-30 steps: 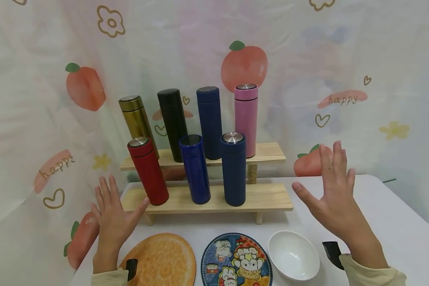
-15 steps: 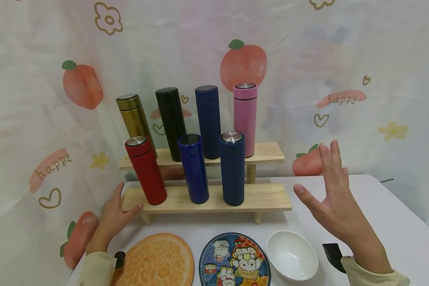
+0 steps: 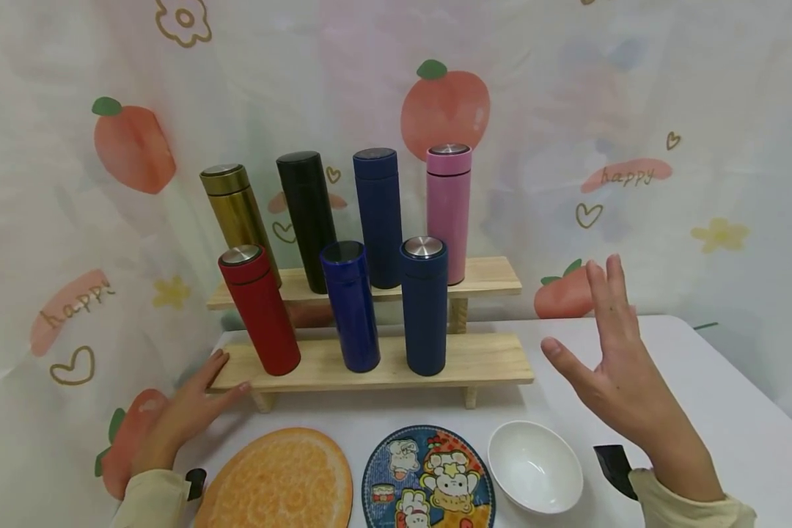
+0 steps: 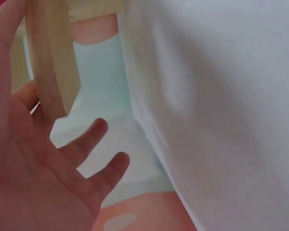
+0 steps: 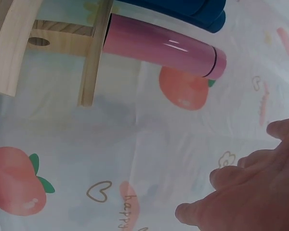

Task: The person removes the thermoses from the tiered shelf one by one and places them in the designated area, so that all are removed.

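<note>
Left hand (image 3: pixel 185 412) lowered to left end of lower shelf (image 3: pixel 482 358); fingers spread, contact unclear. Right hand (image 3: pixel 615 375) apart from right end, thumb splayed. Lower shelf on table (image 3: pixel 732 411), reached one side only.

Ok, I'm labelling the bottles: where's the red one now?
In the head view, the red bottle stands leftmost on the lower shelf, up and right of the left hand.

R hand (image 3: pixel 617 378) up, thumb out
</note>
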### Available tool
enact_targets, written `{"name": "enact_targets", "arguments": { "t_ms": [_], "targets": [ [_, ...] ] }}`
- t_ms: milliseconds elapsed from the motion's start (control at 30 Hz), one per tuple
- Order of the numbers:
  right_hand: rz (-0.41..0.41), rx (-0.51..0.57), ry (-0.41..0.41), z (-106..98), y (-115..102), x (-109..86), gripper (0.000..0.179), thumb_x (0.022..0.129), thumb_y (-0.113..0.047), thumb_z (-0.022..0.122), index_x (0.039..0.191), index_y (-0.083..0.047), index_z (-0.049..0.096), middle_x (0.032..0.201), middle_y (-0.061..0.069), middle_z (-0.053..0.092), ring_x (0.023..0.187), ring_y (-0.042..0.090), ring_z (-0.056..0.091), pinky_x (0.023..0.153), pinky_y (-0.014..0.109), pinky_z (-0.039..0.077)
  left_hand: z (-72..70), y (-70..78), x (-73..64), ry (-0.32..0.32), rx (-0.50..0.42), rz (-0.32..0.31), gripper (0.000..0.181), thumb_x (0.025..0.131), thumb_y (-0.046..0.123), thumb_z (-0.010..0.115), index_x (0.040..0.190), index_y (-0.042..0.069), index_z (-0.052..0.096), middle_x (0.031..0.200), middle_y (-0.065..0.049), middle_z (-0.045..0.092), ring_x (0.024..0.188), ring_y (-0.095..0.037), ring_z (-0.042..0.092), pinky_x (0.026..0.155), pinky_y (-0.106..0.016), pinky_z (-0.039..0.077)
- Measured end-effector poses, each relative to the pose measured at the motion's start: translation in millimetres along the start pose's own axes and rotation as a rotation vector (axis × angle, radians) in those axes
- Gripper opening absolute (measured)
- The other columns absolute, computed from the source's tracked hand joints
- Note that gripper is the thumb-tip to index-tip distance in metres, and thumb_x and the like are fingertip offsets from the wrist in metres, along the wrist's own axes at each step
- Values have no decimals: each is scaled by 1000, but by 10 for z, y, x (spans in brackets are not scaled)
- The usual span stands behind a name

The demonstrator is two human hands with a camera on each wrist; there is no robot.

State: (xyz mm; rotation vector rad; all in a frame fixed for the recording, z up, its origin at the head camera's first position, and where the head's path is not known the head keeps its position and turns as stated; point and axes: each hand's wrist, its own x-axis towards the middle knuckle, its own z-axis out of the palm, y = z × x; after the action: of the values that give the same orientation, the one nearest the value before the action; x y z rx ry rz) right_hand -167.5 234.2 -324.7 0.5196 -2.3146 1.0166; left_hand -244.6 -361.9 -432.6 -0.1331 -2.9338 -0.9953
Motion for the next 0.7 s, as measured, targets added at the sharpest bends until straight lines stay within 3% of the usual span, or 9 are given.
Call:
{"name": "enact_targets", "arguments": {
  "t_ms": [133, 267, 400, 500, 600, 700],
  "targets": [
    [23, 7, -5, 11, -3, -8, 100, 102, -28, 73, 175, -30, 3, 179, -1, -12, 163, 38, -5, 122, 72, -6, -57, -4, -47, 8, 27, -9, 96, 103, 53, 69, 168, -2, 26, 175, -25, 18, 153, -58, 25, 114, -75, 29],
    [39, 32, -30, 78, -10, -1, 101, 102, -27, 73, 174, -32, 2, 179, -3, -10, 164, 33, -3, 121, 75, 3, -29, -15, -100, 24, 51, -20, 97, 103, 57, 67, 167, -4, 26, 174, -26, 21, 152, -58, 27, 113, -75, 30],
    [48, 92, -60, 166, -21, 19, 99, 103, -23, 72, 174, -34, 5, 180, -2, -3, 164, 28, -1, 121, 75, 7, 21, -47, -156, 38, 35, -24, 98, 104, 54, 68, 167, -6, 24, 174, -28, 18, 152, -59, 27, 112, -75, 31],
    [77, 172, -85, 200, -26, 20, 96, 104, -20, 70, 174, -35, 6, 180, 2, 4, 163, 34, 5, 121, 75, 10, 18, -50, -156, 30, 23, -18, 97, 104, 52, 67, 167, -7, 23, 174, -28, 16, 151, -60, 26, 111, -75, 32],
    [112, 270, -118, 216, -21, 15, 92, 107, -15, 66, 174, -36, 7, 179, 5, 7, 162, 41, 11, 127, 60, 16, -9, -31, -107, 2, 22, -6, 97, 105, 52, 67, 167, -8, 22, 174, -29, 14, 151, -61, 25, 111, -76, 31],
    [142, 358, -151, 237, -13, 12, 88, 108, -12, 62, 174, -34, 9, 179, 5, 8, 161, 44, 13, 124, 30, 26, -24, -11, -42, -23, 39, 6, 97, 104, 52, 67, 166, -9, 22, 173, -31, 14, 151, -61, 25, 111, -76, 32]
  ]
}}
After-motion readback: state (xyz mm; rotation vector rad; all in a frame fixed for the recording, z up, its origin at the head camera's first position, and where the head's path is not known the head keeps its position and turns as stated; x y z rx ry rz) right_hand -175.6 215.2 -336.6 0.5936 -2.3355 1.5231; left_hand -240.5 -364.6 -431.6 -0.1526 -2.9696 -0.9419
